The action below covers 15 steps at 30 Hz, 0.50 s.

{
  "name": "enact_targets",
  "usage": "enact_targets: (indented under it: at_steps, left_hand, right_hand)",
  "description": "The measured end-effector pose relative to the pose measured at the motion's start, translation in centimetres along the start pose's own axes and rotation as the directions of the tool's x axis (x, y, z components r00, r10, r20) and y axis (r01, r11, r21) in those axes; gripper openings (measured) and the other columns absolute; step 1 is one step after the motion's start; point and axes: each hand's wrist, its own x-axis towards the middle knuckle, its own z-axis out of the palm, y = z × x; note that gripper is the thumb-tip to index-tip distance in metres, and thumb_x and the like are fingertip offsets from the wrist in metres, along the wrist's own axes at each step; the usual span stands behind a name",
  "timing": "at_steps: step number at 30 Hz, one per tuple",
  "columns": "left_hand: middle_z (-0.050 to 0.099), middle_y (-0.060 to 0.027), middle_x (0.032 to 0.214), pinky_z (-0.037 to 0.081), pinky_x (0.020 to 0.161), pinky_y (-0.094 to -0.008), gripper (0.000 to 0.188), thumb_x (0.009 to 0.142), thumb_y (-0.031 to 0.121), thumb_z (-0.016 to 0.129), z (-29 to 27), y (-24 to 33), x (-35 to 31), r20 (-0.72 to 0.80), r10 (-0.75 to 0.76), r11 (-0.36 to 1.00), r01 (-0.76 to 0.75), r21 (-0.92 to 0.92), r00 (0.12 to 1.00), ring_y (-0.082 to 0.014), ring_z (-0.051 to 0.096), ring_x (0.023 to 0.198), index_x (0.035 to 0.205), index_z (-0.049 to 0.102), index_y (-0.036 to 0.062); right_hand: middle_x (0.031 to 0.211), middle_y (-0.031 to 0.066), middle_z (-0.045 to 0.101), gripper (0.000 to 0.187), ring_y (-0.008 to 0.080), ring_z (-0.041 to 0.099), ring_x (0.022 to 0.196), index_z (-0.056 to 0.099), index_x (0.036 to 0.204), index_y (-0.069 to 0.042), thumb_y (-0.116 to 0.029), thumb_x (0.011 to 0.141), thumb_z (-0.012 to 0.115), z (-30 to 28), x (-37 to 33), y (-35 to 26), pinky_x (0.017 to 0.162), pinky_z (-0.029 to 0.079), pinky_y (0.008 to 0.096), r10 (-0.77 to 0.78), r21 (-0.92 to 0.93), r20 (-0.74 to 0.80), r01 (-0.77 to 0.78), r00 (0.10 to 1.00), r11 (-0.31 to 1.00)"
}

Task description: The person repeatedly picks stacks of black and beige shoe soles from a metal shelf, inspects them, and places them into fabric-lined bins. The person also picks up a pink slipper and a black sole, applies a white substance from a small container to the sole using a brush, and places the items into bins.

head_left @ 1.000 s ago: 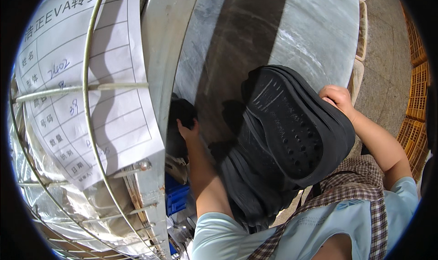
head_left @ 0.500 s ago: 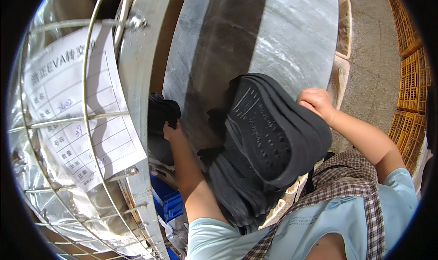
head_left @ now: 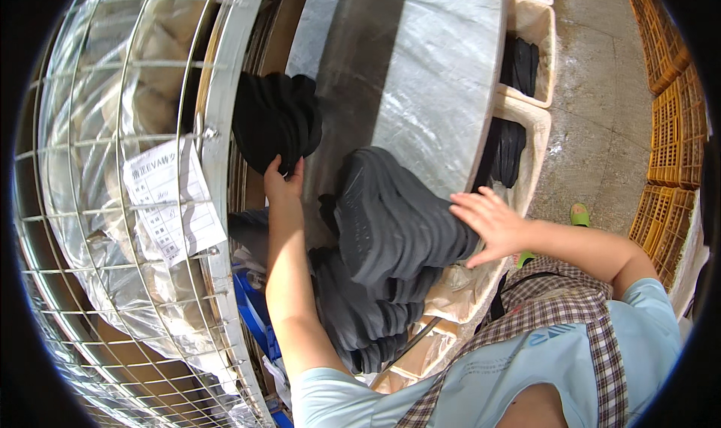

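A stack of black shoe soles [head_left: 274,120] stands on edge at the left of the metal table, against the cage. My left hand [head_left: 284,182] has its thumb and fingers closed on the near end of this stack. A larger pile of dark shoe soles [head_left: 398,218] lies in the middle, at the table's near end, layered in a slant. Beside its right end is my right hand [head_left: 492,221], its fingers spread and nothing held. The fingertips are close to the soles; whether they touch cannot be told. More soles [head_left: 360,308] lie under the pile.
A wire cage [head_left: 98,195] with plastic-wrapped goods and a paper sheet [head_left: 173,203] runs along the left. White bins [head_left: 537,128] with black soles line the table's [head_left: 443,60] right edge. Yellow crates [head_left: 676,128] stand far right. A blue crate [head_left: 251,308] is low at the left.
The left stack of soles has moved farther up the table with my left hand. My right hand has let go of the middle pile, which now lies lower and tipped differently. The view has shifted.
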Motion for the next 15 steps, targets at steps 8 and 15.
enact_targets:
  at_steps: [8,15]
  left_hand:
    - [0.041,-0.0297,0.125,0.053,0.088,-0.0423,0.045,0.085,0.011,0.062,9.5,-5.5,-10.5,0.224,-0.265,0.963,0.246,0.110,0.938,-0.0476,0.041,0.116,0.120,0.044,-0.0097]
    - [0.054,-0.0274,0.111,0.058,0.077,-0.0409,0.039,0.086,0.013,0.060,11.6,-11.4,-22.5,0.207,-0.489,0.862,0.433,0.263,0.848,-0.0421,0.058,0.098,0.112,0.047,-0.0124]
  right_hand:
    - [0.143,0.0229,0.029,0.108,0.0390,0.034,0.128,0.025,0.141,-0.002,-0.059,0.063,0.073,0.6,1.1,2.2,0.106,0.027,0.0476,0.111,0.324,-0.106,-0.072,0.988,0.943]
    - [0.142,0.0161,0.033,0.103,0.0299,0.041,0.125,0.006,0.146,-0.009,-0.078,0.076,0.038,-8.7,0.9,9.2,0.103,0.034,0.0400,0.585,0.969,0.119,0.033,0.802,-0.243]
